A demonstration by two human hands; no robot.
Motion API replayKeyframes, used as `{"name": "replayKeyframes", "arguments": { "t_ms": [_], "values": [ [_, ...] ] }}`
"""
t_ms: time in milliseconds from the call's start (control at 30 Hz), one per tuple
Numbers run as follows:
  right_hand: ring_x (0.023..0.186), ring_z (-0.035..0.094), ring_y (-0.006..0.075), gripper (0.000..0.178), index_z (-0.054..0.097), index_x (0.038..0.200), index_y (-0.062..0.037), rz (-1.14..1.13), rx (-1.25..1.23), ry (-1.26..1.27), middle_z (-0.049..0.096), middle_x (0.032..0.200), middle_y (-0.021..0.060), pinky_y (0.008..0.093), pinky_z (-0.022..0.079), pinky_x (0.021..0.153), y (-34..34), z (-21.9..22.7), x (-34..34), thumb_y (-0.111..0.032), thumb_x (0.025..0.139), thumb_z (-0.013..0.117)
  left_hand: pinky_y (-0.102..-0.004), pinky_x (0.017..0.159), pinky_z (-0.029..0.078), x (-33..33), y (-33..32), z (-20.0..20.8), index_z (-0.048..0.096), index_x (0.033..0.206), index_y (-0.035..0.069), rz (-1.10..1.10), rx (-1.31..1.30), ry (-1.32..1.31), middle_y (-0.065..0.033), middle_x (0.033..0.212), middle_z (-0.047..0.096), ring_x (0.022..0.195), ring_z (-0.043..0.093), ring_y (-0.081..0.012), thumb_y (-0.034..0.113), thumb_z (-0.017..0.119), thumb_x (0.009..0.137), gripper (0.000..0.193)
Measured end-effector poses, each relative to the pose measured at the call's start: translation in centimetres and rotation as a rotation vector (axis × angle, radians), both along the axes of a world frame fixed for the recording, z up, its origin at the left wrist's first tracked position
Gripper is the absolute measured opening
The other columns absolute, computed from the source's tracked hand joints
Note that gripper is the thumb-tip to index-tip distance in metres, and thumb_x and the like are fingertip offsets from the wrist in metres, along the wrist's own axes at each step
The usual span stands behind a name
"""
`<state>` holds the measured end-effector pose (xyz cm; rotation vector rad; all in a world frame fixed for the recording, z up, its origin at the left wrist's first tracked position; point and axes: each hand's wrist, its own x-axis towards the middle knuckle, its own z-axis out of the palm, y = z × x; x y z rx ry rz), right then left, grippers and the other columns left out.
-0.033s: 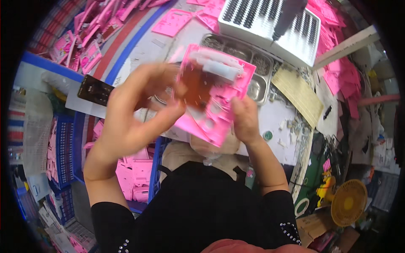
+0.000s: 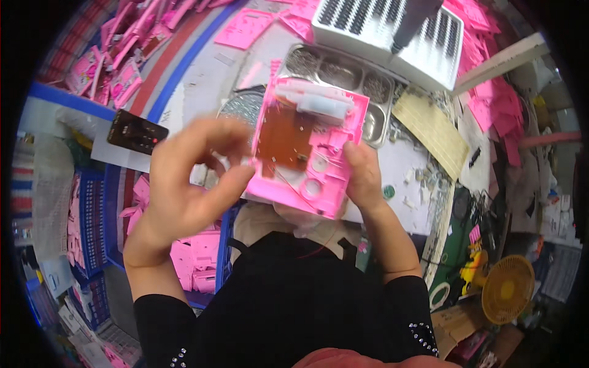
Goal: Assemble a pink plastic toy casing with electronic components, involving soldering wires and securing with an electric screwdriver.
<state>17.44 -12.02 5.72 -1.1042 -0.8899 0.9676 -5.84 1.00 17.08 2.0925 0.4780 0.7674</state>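
Observation:
My right hand point(image 2: 364, 175) grips the right edge of a pink plastic casing point(image 2: 330, 191), thumb on its front, and holds it tilted above the worktable. Set into the casing are a brown circuit board point(image 2: 283, 138) and a whitish cylindrical part point(image 2: 328, 105) along the top; thin wires run across the lower part. My left hand point(image 2: 193, 175), blurred, is just left of the casing with thumb and forefinger apart. Nothing shows between those fingers. A round dish of small metal pieces point(image 2: 240, 105) is partly hidden behind the casing.
Beyond the casing are a metal compartment tray point(image 2: 339, 70), a white rack of black parts point(image 2: 374, 37) and a hanging dark tool point(image 2: 410, 27). A phone point(image 2: 138, 132) lies left. Pink casings fill a blue crate point(image 2: 196, 260) by my lap. A yellow fan point(image 2: 508, 289) stands right.
My left fingers have drawn back left from the casing's board side. The casing has sunk slightly and turned, so its board shows more fully.

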Motion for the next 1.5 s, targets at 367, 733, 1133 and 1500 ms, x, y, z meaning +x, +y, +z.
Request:
{"name": "replayKeyframes", "arguments": {
  "t_ms": [367,733,1133,1500],
  "values": [
    [0.053,0.061,0.0218,0.043,0.073,0.081,-0.0011,-0.076,-0.558,-0.815,0.062,0.058,0.0083,0.0395,0.048,0.055,-5.0,-4.4,3.0,-0.041,0.097,0.068,-0.0409,0.088,0.047,0.3,-4.1,-17.4,0.069,0.099,0.01,-0.357,0.416,0.14,-0.0024,0.095,0.064,0.094,0.062,-0.0249,0.012,0.076,0.077,0.023],
    [0.059,0.066,0.0338,0.037,0.067,0.09,-0.0071,0.104,-0.674,-0.994,0.067,0.064,0.0102,0.0449,0.051,0.059,-3.6,-2.6,4.0,-0.043,0.092,0.072,-0.0375,0.083,0.041,2.1,-3.8,-16.3,0.069,0.119,0.012,-0.389,0.429,0.327,-0.0007,0.093,0.06,0.088,0.06,-0.0213,0.02,0.075,0.082,0.038],
    [0.079,0.062,0.0269,0.018,0.073,0.095,-0.009,-0.119,-0.214,-1.038,0.068,0.085,0.0068,0.0399,0.051,0.07,-5.1,-1.0,2.6,-0.015,0.08,0.081,-0.0382,0.081,0.042,4.7,-5.7,-17.3,0.069,0.102,0.01,-0.449,0.473,0.157,-0.0025,0.083,0.056,0.08,0.058,-0.0212,0.019,0.076,0.081,0.024],
    [0.076,0.055,0.0265,0.011,0.074,0.084,-0.0057,-0.235,-0.186,-1.288,0.061,0.078,0.0068,0.0385,0.046,0.068,-0.5,-4.8,3.2,-0.009,0.076,0.082,-0.0386,0.081,0.042,4.2,-4.9,-17.1,0.07,0.108,0.01,-0.355,0.288,0.086,-0.0033,0.085,0.059,0.08,0.059,-0.023,0.015,0.081,0.076,0.034]
  ]
}}
